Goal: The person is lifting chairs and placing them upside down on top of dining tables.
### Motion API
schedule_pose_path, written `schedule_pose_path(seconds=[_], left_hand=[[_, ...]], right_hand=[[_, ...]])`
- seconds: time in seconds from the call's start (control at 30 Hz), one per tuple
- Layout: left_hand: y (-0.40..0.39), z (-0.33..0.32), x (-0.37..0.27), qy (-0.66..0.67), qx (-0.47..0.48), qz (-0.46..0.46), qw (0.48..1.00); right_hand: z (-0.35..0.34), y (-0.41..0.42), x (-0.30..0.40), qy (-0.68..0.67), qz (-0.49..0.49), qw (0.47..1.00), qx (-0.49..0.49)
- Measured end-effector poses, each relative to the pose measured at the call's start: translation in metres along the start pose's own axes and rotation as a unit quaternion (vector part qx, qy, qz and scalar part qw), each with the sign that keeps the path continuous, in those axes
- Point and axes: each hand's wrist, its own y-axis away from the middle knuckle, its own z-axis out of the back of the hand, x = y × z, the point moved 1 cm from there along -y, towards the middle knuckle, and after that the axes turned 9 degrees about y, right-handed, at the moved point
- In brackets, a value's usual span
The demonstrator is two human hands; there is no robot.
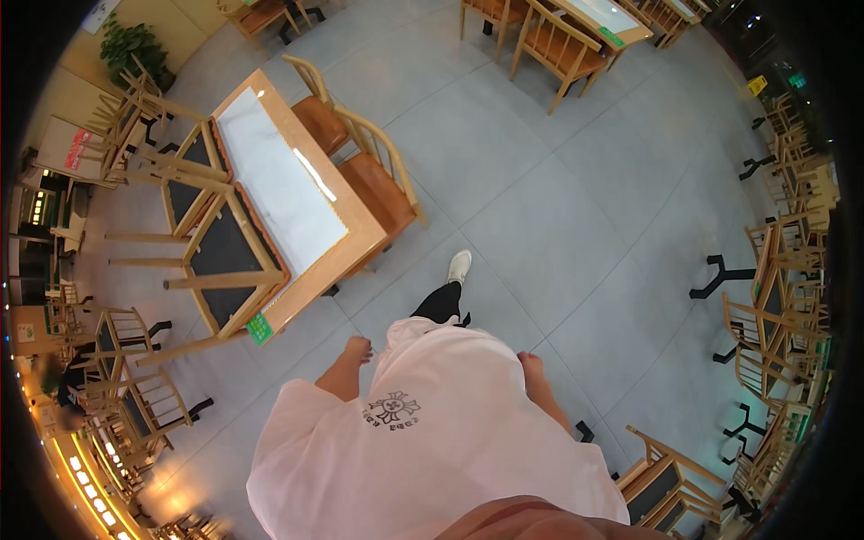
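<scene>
My left hand hangs by my side with its fingers curled and nothing seen in it. It is nearest the corner of a wood-rimmed table with a white marbled top, and touches nothing there. My right hand hangs at my other side, partly behind my pale T-shirt; its fingers are hidden. Upside-down wooden chairs rest with their seats on the table's left side. Two upright chairs with brown seats stand tucked against its right side. One white shoe shows ahead of me on the floor.
Grey floor tiles stretch ahead. Wooden chairs stand by another table at the top. More tables with upturned chairs line the right and left sides. A potted plant is at upper left; a person is at the left edge.
</scene>
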Motion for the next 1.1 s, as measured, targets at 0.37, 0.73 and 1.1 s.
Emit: schedule_pose_path(seconds=[0.37,0.73,1.1], left_hand=[[-0.019,-0.117,-0.204,-0.168,0.216,-0.415,0.868],[0.047,-0.173,-0.362,-0.08,0.215,-0.178,0.957],[0.052,-0.206,-0.23,0.112,0.081,0.092,0.986]], right_hand=[[0.09,-0.086,0.045,-0.097,-0.04,0.994,-0.04],[0.106,-0.179,0.252,-0.113,-0.023,0.993,0.013],[0.179,-0.272,0.407,0.127,0.06,0.987,0.074]])
